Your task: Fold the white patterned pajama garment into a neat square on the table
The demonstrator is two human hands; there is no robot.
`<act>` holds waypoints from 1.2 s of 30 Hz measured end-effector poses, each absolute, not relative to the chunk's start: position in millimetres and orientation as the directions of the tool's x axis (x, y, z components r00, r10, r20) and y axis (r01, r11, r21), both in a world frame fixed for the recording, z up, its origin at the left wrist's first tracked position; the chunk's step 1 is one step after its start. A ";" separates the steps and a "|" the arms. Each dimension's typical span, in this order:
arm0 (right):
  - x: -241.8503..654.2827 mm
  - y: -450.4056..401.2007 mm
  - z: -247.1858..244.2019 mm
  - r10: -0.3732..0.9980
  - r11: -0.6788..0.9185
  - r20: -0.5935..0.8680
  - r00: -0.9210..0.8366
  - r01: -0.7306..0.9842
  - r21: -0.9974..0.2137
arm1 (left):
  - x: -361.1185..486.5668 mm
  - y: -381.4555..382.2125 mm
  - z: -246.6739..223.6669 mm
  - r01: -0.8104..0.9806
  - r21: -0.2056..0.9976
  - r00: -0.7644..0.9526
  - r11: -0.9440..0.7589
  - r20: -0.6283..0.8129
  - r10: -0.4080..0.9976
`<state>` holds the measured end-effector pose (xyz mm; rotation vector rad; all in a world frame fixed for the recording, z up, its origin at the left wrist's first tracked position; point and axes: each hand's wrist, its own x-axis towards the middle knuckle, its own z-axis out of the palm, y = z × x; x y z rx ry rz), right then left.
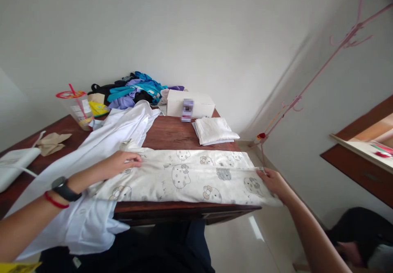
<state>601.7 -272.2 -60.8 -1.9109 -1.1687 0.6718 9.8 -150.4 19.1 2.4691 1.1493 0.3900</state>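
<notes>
A long white garment (196, 183) printed with grey and beige cartoon cats lies folded lengthwise across the front of the table; its exact kind is hard to make out. My left hand (121, 164), with a dark watch and a red band at the wrist, has its fingers bent on the cloth near the left end. At the opposite end, my right hand (273, 183) pinches the fabric between thumb and fingers, just past the table's right corner. Beneath my left forearm a plain white shirt (101, 142) spreads over the table and hangs off the front edge.
A folded white cloth (215, 130) lies behind the garment, near a white box (199, 103). Piled clothes (138, 89) lie against the wall. On the left stand a plastic cup (78, 109) and a white device (18, 166) with a cable. A pink coat stand (307, 80) leans across the right side.
</notes>
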 end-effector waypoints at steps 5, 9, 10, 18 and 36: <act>612.7 -276.0 -74.4 0.879 -0.326 0.052 0.475 0.676 -0.660 | -7.8 -146.8 7.6 0.703 0.417 0.589 -0.576 0.111 0.800; 614.3 -271.2 -63.8 0.871 -0.362 0.038 0.490 0.692 -0.625 | -24.0 -142.1 9.8 0.776 0.274 0.559 -0.568 0.120 0.821; 613.6 -268.4 -62.1 0.870 -0.365 0.042 0.491 0.699 -0.615 | -22.6 -143.7 9.6 0.792 0.202 0.555 -0.576 0.157 0.817; 601.7 -256.1 -67.5 0.866 -0.368 0.111 0.488 0.771 -0.519 | 75.8 -190.3 -8.0 0.743 0.124 0.618 -0.658 0.249 0.745; 595.0 -256.9 -67.7 0.827 -0.342 0.200 0.525 0.754 -0.561 | 146.4 -178.4 2.2 0.622 0.423 0.695 -0.659 0.089 0.713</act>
